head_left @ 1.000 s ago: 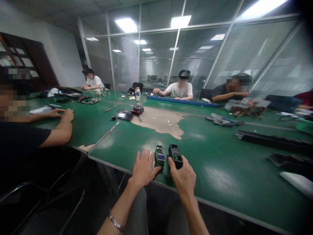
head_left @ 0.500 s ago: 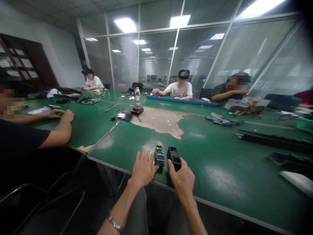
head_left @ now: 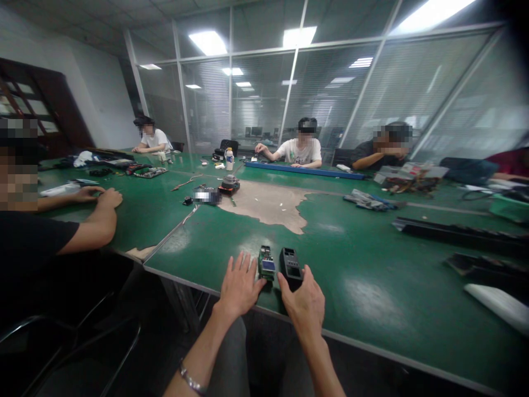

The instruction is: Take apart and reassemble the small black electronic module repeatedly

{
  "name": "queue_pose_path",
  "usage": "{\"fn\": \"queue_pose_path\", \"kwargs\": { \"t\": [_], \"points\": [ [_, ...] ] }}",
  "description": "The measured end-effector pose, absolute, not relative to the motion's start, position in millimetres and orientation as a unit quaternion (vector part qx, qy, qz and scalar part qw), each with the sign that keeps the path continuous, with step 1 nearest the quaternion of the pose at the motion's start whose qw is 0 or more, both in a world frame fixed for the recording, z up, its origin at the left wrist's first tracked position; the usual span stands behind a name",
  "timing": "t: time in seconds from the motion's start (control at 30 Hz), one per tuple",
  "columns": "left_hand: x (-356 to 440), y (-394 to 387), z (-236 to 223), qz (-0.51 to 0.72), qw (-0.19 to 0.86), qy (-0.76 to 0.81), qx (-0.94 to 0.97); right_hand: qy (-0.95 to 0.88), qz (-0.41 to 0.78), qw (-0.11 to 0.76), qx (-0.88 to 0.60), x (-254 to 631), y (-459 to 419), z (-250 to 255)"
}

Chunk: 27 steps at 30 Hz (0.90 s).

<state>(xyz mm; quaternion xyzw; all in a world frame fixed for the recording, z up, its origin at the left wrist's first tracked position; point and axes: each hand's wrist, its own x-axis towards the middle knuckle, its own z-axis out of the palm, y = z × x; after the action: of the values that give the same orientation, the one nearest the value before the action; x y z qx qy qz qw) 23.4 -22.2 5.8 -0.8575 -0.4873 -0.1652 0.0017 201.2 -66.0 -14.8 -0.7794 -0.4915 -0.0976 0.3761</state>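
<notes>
My left hand (head_left: 241, 286) lies flat on the green table with its fingers spread. Its thumb tip is at the near end of a small green circuit board (head_left: 265, 259) with a blue-lit display. Beside the board, to its right, lies a black plastic case (head_left: 290, 262) with cut-out openings on its upper face. Around the near end of this case is my right hand (head_left: 306, 298), open, thumb on the left side and index finger on the right. Whether the right fingertips still touch the case cannot be made out.
A co-worker's hands (head_left: 105, 198) rest on the table at left. Ahead are a device with an orange-black body (head_left: 229, 185), a bottle (head_left: 229, 159) and a long blue bar (head_left: 303, 170). Gloves (head_left: 367, 199) and long black strips (head_left: 458, 234) lie at right. Other people sit across.
My right hand's fingers have spread a little wider around the black case. My left hand stays beside the circuit board. The whole view has shifted slightly.
</notes>
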Motion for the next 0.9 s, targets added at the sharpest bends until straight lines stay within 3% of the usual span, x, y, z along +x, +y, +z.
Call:
{"fn": "queue_pose_path", "kwargs": {
  "t": [0.2, 0.9],
  "points": [
    [24.3, -22.2, 5.9, -0.158, 0.009, -0.486, -0.860, -0.470, -0.097, 0.427, -0.766, 200.1, -73.4, -12.4],
    [24.5, -22.1, 3.9, -0.152, 0.012, -0.487, -0.860, -0.495, -0.049, 0.389, -0.775, 203.1, -72.6, -5.8]
  ]
}}
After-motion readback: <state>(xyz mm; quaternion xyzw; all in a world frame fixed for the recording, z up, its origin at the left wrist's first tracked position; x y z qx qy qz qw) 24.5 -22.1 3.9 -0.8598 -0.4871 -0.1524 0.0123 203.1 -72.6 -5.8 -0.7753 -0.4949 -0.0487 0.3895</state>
